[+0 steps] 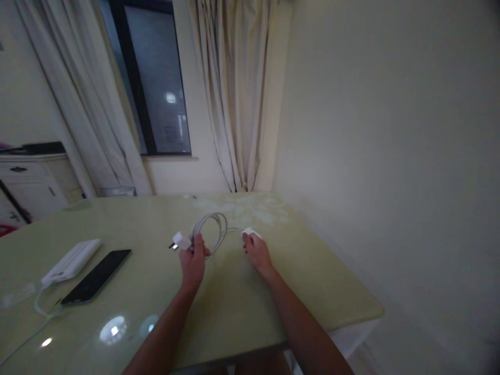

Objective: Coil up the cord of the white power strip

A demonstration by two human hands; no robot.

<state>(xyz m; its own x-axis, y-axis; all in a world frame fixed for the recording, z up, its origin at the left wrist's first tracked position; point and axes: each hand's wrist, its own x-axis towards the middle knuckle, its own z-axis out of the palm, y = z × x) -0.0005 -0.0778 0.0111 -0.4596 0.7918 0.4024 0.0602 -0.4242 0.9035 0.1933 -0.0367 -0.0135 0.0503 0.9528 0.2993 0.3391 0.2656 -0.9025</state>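
Observation:
My left hand [193, 263] is closed round a coiled white power cord [223, 229], with the thumb on top of the loops. At the coil's left side, the cord's white plug [182, 240] sticks out with its metal prongs pointing left. One strand runs from the coil to the right, to a white block [252, 233] that looks like a power adapter. Closed on this block is my right hand [258, 252], whose fingers cover its near side. Both hands are over the middle of the table, apart from each other.
The pale green, glossy table [234, 317] has its right edge near the wall. On its left lie a white power bank [72, 262] and a black phone [97, 277], with a thin white cable [29, 338] beside them. A curtain [238, 94] hangs behind.

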